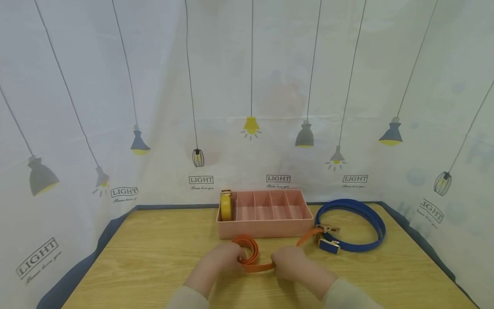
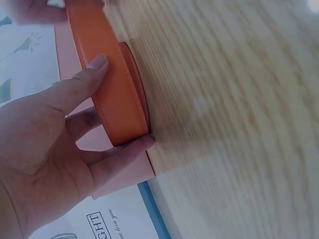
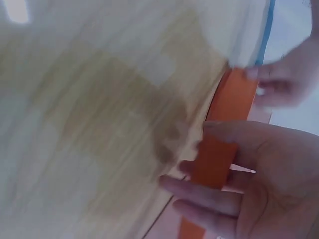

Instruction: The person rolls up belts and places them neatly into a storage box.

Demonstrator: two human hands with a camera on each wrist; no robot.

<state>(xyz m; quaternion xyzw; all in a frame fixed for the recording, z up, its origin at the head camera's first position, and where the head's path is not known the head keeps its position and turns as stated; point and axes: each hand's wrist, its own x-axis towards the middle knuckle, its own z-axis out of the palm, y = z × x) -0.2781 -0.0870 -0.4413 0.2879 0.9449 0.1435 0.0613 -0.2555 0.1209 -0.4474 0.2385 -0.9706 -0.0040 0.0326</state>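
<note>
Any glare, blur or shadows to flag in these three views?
Head: soft shadows on the tabletop; left wrist: right hand blurred at the upper left; right wrist: hazy, glare in the upper-left corner, dark shadow beside the orange belt.

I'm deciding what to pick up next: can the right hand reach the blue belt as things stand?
Probably, once it lets go: the right hand holds the orange belt, whose far end reaches the blue belt; nothing else appears to stand between.
</note>
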